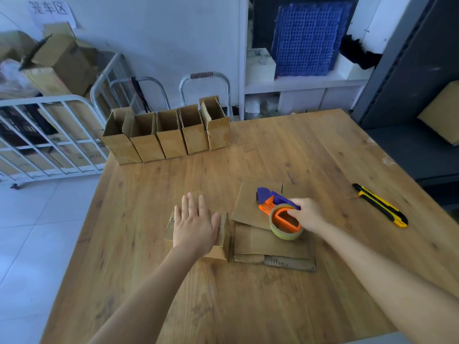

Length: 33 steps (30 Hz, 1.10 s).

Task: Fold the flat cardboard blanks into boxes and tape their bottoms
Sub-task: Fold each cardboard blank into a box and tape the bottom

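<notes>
Folded brown cardboard box (224, 235) on wooden table (273, 150); left hand (196, 224) pressing flat, fingers straight. Right hand (309, 214) grips orange-purple tape dispenser (278, 209). Risk: flaps springing open if pressure eases.

You see soft, bluish light, brightest on the floor (37, 219) at left; shadows on the tabletop (285, 150) are faint. Wide-angle distortion bends the edges, and the right shelving (409, 83) looks dim.
</notes>
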Tool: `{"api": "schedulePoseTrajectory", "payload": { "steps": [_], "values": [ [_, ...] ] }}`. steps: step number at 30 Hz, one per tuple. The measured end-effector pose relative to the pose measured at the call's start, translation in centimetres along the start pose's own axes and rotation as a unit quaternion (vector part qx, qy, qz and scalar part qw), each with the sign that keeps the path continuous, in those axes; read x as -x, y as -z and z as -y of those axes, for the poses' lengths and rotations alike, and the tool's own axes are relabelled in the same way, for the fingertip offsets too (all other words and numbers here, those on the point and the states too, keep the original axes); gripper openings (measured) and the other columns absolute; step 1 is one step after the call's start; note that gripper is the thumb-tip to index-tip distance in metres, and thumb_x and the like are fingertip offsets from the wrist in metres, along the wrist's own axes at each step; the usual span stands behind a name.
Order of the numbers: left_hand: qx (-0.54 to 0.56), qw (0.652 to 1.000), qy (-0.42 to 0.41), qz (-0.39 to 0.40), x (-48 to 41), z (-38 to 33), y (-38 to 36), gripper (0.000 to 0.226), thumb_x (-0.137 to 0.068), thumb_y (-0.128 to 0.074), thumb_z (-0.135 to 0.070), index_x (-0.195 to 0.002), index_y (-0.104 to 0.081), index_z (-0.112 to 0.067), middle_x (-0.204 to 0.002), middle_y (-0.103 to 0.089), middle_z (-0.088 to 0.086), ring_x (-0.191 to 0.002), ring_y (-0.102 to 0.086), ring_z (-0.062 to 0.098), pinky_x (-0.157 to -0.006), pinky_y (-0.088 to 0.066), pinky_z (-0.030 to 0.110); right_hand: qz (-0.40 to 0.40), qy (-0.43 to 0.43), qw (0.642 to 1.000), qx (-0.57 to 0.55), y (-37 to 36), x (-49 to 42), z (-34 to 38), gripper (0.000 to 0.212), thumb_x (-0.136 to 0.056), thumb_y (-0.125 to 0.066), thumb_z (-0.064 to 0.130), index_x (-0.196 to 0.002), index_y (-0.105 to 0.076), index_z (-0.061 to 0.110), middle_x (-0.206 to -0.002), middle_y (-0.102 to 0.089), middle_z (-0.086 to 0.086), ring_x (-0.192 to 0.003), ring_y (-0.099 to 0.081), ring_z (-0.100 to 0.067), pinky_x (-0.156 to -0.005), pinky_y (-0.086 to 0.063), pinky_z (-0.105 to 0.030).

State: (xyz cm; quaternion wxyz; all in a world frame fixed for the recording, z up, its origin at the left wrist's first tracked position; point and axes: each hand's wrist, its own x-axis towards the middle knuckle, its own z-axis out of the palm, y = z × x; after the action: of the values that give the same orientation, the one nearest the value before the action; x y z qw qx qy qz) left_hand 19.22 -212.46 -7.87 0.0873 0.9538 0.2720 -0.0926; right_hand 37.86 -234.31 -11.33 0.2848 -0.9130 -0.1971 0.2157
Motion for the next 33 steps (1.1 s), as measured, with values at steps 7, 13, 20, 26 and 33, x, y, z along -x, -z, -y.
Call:
{"api": "schedulePoseTrajectory", "payload": {
  "steps": [7,13,20,26,33],
  "values": [
    [0.014,1.000,0.001,0.018,0.0,0.0,0.2,0.067,-0.100,-0.006,-0.048,-0.152,0.009,-0.008,-0.158,0.015,0.019,-0.145,0.019,0.030,-0.119,0.008,0.043,-0.200,0.092,0.976,0.000,-1.8,4.3,6.2,0.040,-0.096,-0.050,0.009,-0.136,-0.049,0.003,-0.140,-0.049,-0.010,-0.131,-0.045,-0.024,-0.106,-0.031,-0.026],
    [0.072,0.996,-0.018,0.040,-0.3,0.7,1.0,0.059,-0.104,-0.017,-0.036,-0.152,-0.002,-0.007,-0.159,0.009,0.019,-0.145,0.017,0.033,-0.117,0.007,0.045,-0.109,0.080,0.978,-0.161,-7.3,9.9,11.7,0.039,-0.096,-0.049,0.003,-0.133,-0.055,0.013,-0.130,-0.059,0.000,-0.121,-0.053,-0.010,-0.103,-0.042,-0.022],
    [0.048,0.999,-0.021,0.006,0.5,0.5,0.4,0.060,-0.104,-0.013,-0.036,-0.152,0.002,-0.002,-0.159,0.009,0.019,-0.146,0.016,0.031,-0.119,0.006,0.044,-0.108,0.033,0.987,-0.117,-10.4,11.4,14.5,0.039,-0.100,-0.044,0.012,-0.138,-0.048,0.011,-0.135,-0.057,-0.001,-0.124,-0.052,-0.013,-0.100,-0.038,-0.017],
    [0.228,0.967,-0.062,-0.099,1.7,3.7,1.4,0.053,-0.101,-0.043,-0.020,-0.149,-0.026,-0.009,-0.159,-0.017,0.007,-0.147,-0.011,0.021,-0.116,-0.018,0.033,-0.070,0.017,0.991,-0.114,-9.6,10.8,15.0,0.028,-0.098,-0.050,0.019,-0.123,-0.062,0.013,-0.116,-0.067,0.000,-0.106,-0.062,-0.013,-0.081,-0.042,-0.013],
    [0.393,0.911,0.123,-0.005,2.7,7.3,1.4,0.035,-0.094,-0.054,-0.043,-0.076,-0.053,-0.013,-0.071,-0.054,-0.001,-0.061,-0.050,0.013,-0.047,-0.034,0.021,-0.060,0.005,0.995,-0.084,-10.3,9.4,15.5,0.020,-0.093,-0.045,0.007,-0.087,-0.064,0.005,-0.083,-0.066,-0.004,-0.076,-0.060,-0.019,-0.061,-0.042,-0.024]
  ]
}}
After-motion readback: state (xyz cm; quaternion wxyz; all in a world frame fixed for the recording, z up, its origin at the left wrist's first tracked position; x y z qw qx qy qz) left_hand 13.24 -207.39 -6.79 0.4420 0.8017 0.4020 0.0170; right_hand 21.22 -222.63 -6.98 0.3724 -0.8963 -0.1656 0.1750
